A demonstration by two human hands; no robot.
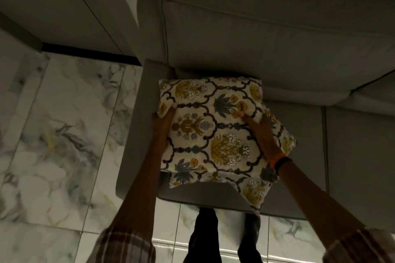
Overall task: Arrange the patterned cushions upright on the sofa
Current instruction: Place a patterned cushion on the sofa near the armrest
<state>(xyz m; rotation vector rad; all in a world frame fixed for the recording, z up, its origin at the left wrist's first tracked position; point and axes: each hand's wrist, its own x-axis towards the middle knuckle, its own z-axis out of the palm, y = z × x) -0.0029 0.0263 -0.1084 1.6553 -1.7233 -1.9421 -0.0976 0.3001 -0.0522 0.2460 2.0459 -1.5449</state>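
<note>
A cream cushion (210,126) with yellow and blue flowers and a dark lattice lies on top of a second cushion (256,192) of the same pattern, whose corners stick out at the lower right. Both rest on the left seat of the grey sofa (267,49). My left hand (163,128) grips the top cushion's left edge. My right hand (261,132) grips its right side, thumb on the front face. An orange band and a dark band sit on my right wrist.
The sofa's left armrest (136,126) runs beside the cushions. Its back cushion (277,34) rises behind them. A second seat (359,156) lies to the right. Marbled floor tiles (59,134) spread to the left, and my legs (222,237) stand at the sofa's front edge.
</note>
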